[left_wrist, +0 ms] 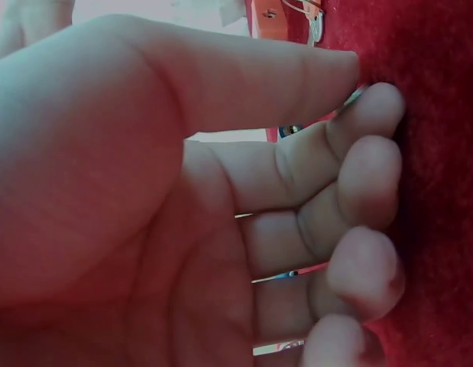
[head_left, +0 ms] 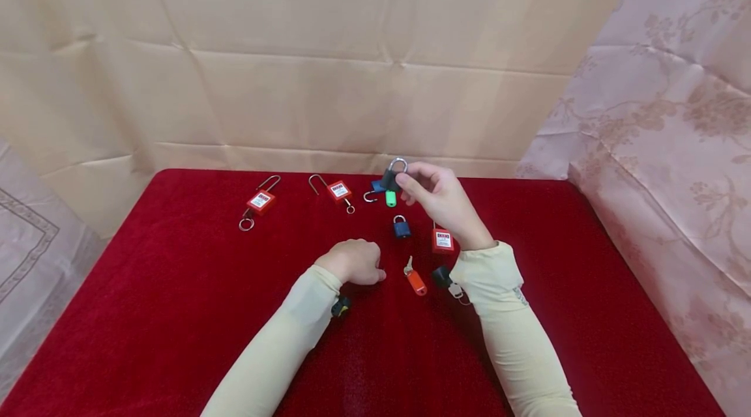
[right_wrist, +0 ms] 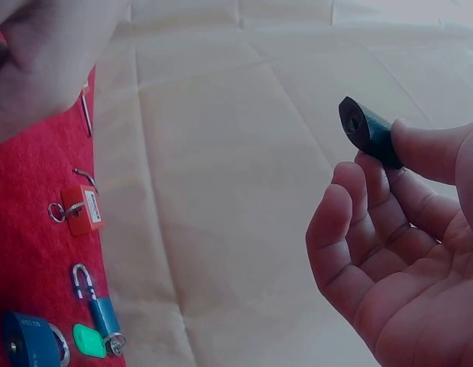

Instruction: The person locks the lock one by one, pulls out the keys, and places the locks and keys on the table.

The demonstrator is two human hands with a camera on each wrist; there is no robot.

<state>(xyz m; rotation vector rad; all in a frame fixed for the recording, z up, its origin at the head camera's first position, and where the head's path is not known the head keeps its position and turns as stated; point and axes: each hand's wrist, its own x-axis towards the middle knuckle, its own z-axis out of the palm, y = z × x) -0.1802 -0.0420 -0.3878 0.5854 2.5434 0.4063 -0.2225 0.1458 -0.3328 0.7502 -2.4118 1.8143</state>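
My right hand (head_left: 441, 201) pinches a black padlock (head_left: 388, 179) between thumb and fingers, raised over the back of the table with its silver shackle upward. In the right wrist view the keyhole end of this padlock (right_wrist: 358, 126) shows. My left hand (head_left: 354, 262) rests on the red cloth, its fingers loosely bent around nothing, as the left wrist view shows. Beneath the right hand lies a closed dark blue padlock (head_left: 401, 228). Behind it is a blue padlock (right_wrist: 103, 315) with its shackle open, beside a green key tag (head_left: 390, 199).
Two red padlocks (head_left: 261, 201) (head_left: 339, 191) with open shackles and key rings lie at the back left. Another red padlock (head_left: 442, 241) is by the right wrist. An orange key tag (head_left: 416, 282) and a black padlock (head_left: 441, 276) with keys lie nearer. Curtains border the red table (head_left: 176, 313).
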